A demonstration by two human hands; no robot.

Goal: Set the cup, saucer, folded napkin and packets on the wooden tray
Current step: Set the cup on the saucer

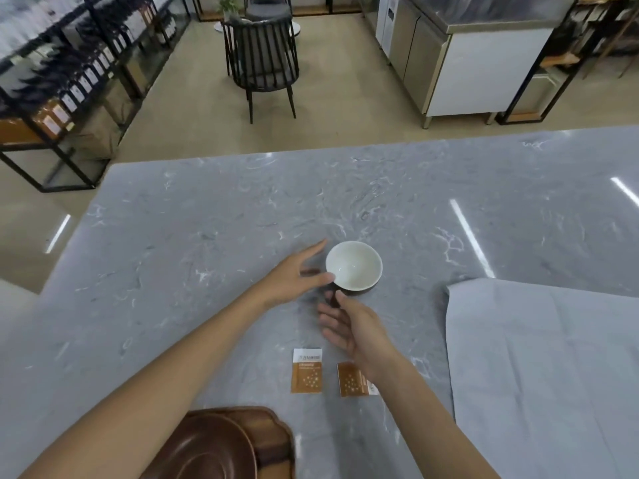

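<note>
A cup (354, 266), white inside and dark outside, stands on the grey marble table. My left hand (294, 280) lies open at its left side, thumb against the rim. My right hand (356, 328) comes from below, with thumb and forefinger pinched on the cup's dark handle. Two orange-and-white packets lie flat nearer me: one (307, 370) in full view, the other (351, 380) partly under my right wrist. At the bottom edge is the wooden tray (276, 433), with a brown saucer (207, 451) resting on it, both partly hidden by my left arm. A grey napkin (546, 368) lies spread out on the right.
The marble table's far edge (276, 153) runs across the middle of the view. Beyond it are a black chair (264, 60), dark shelving (69, 84) on the left and a steel counter (466, 60) on the right.
</note>
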